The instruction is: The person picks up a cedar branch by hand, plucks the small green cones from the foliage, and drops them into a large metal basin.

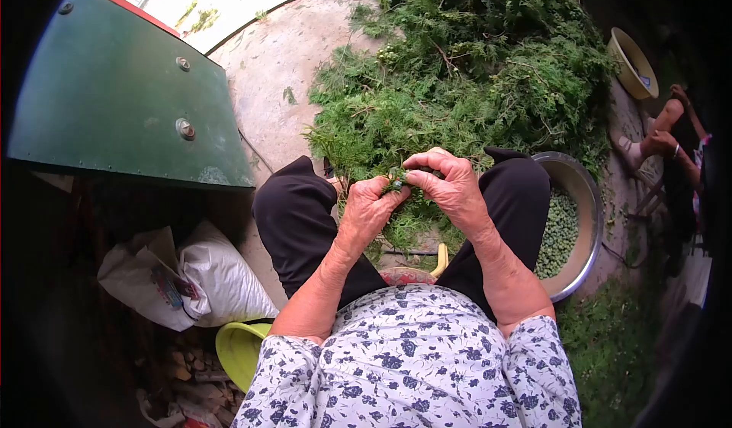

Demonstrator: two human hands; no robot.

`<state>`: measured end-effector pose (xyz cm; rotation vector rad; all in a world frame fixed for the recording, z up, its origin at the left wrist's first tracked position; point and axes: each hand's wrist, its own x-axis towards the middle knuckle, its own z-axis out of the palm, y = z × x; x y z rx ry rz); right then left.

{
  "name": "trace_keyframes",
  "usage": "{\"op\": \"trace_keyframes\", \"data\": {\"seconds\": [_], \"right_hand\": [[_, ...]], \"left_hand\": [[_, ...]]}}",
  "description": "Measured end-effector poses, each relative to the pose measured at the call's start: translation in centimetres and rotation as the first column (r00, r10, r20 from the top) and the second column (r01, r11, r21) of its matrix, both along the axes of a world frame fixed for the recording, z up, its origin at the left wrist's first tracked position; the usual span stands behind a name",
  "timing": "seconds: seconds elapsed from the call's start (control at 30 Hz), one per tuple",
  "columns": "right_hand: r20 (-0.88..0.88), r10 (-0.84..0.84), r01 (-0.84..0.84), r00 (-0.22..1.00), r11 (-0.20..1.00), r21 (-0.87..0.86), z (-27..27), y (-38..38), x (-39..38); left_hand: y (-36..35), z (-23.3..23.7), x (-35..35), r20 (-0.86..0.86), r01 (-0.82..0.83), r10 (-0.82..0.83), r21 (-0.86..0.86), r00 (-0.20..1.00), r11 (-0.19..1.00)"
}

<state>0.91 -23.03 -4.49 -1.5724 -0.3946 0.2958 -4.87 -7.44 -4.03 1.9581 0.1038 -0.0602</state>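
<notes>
A small evergreen sprig [397, 176] with round bluish-green seed cones is pinched between the thumb and fingers of my left hand [370, 208]. My right hand [451, 190] meets it from the other side, thumb and forefinger closed at the cones; its other fingers are curled, and what lies under them is partly hidden. Both hands are above my lap, between my knees. Just beyond them spreads a large heap of cut evergreen branches [465, 85]. By my right knee stands a wide metal basin [592, 207], holding many loose green seed cones [559, 234].
A green metal cabinet [126, 85] stands at the left, with white sacks [221, 272] below it. Near my left elbow is a lime-green basin [236, 352]. Another person's hand [662, 141] shows at far right, near a pale yellow basin [633, 64].
</notes>
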Motion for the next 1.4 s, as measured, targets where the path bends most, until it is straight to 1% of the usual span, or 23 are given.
{"op": "trace_keyframes", "data": {"seconds": [0.07, 0.13, 0.17, 0.23, 0.27, 0.3, 0.33, 0.5, 0.63, 0.7, 0.73, 0.8, 0.83, 0.87, 0.97, 1.0, 1.03, 1.07, 1.17, 1.23, 1.3, 1.37, 1.4], "right_hand": [[0.073, -0.006, 0.008, 0.997, 0.999, -0.037, 0.0, 0.1, -0.1], [0.219, -0.007, 0.032, 0.976, 0.993, -0.109, -0.1, 0.1, -0.1], [0.219, -0.007, 0.032, 0.976, 0.993, -0.110, -0.1, 0.1, -0.1], [0.036, 0.029, -0.027, 0.999, 0.999, -0.042, -0.4, 0.1, -0.1], [0.035, 0.028, -0.026, 0.999, 0.999, -0.041, -0.6, -0.1, 0.0], [-0.320, 0.112, -0.029, 0.941, 0.967, 0.253, -0.8, -0.5, 0.4], [-0.592, 0.281, 0.078, 0.756, 0.859, 0.507, -1.1, -0.9, 0.7], [-0.560, 0.348, 0.126, 0.752, 0.758, 0.641, 0.3, -1.1, 1.2], [-0.552, 0.355, 0.119, 0.755, 0.754, 0.647, 0.4, -1.3, 1.0], [-0.459, 0.136, -0.016, 0.878, 0.967, 0.255, 0.7, -1.3, 0.6], [-0.459, 0.136, -0.016, 0.878, 0.967, 0.255, 0.7, -1.2, 0.5], [-0.097, 0.102, -0.100, 0.990, 0.995, 0.023, 0.6, -0.9, 0.3], [0.044, 0.085, -0.084, 0.995, 0.996, -0.012, -0.1, -0.6, 0.3], [0.043, 0.084, -0.084, 0.996, 0.996, -0.013, 0.0, -0.5, 0.2], [-0.028, 0.041, -0.042, 0.999, 0.999, -0.012, 0.3, -0.3, 0.0], [0.076, 0.058, -0.058, 0.995, 0.998, 0.000, 0.1, -0.3, 0.1], [0.180, 0.072, -0.075, 0.981, 0.997, 0.010, -0.1, -0.3, 0.1], [0.180, 0.073, -0.076, 0.981, 0.997, 0.010, 0.0, -0.2, 0.0], [0.194, -0.004, 0.011, 0.981, 0.999, -0.035, 0.2, 0.2, -0.7], [0.318, -0.115, 0.104, 0.941, 0.993, 0.051, 0.0, 0.7, -1.2], [0.325, -0.142, 0.113, 0.935, 0.988, 0.107, -0.2, 0.9, -1.2], [0.332, -0.170, 0.121, 0.928, 0.979, 0.163, 0.0, 0.7, -1.1], [-0.141, -0.066, 0.109, 0.988, 0.938, 0.329, 0.5, 0.3, -1.1]], "left_hand": [[0.0, -0.1, 0.0, 0.039, -0.001, 0.001, -0.002, 0.999, 1.000], [0.2, -0.2, 0.0, -0.043, 0.015, -0.010, 0.105, 0.999, 0.994], [0.2, -0.5, 0.0, -0.044, 0.015, -0.010, 0.105, 0.999, 0.994], [0.1, -1.0, 0.2, 0.144, 0.013, -0.034, 0.146, 0.989, 0.989], [0.2, -0.8, 0.1, 0.143, 0.014, -0.035, 0.146, 0.989, 0.989], [0.1, -0.1, 0.0, 0.057, -0.010, 0.008, 0.029, 0.998, 1.000], [0.0, 0.4, -0.1, -0.033, -0.045, 0.042, -0.086, 0.999, 0.995], [0.1, -1.6, -0.1, 0.015, -0.132, 0.141, -0.251, 0.990, 0.959], [0.4, -0.4, -0.3, -0.011, -0.111, 0.111, -0.059, 0.994, 0.992], [0.3, 0.0, -0.3, -0.037, -0.105, 0.104, -0.009, 0.994, 0.994], [0.4, -0.2, -0.3, -0.032, -0.113, 0.112, -0.024, 0.993, 0.993], [0.4, -0.5, -0.3, -0.027, -0.121, 0.120, -0.039, 0.992, 0.992], [0.3, -0.6, -0.3, -0.029, -0.142, 0.139, -0.131, 0.990, 0.981], [0.2, -0.7, -0.3, -0.034, -0.161, 0.157, -0.222, 0.987, 0.962], [0.2, -0.7, -0.3, -0.064, -0.173, 0.161, -0.257, 0.985, 0.951], [0.1, -0.6, -0.3, -0.064, -0.173, 0.161, -0.258, 0.985, 0.951], [-0.2, -0.5, -0.3, -0.117, -0.218, 0.187, -0.390, 0.975, 0.895], [-0.4, -0.5, -0.3, -0.173, -0.266, 0.205, -0.511, 0.963, 0.817], [-0.6, -0.7, -0.3, -0.124, -0.296, 0.270, -0.491, 0.955, 0.820], [-0.8, -0.6, -0.3, -0.090, -0.293, 0.284, -0.462, 0.955, 0.837], [-1.0, -0.2, -0.3, -0.054, -0.291, 0.297, -0.431, 0.953, 0.854], [-1.4, 0.5, -0.3, -0.051, -0.275, 0.292, -0.526, 0.955, 0.805], [-1.5, 0.8, -0.2, -0.050, -0.275, 0.293, -0.525, 0.955, 0.805]]}}
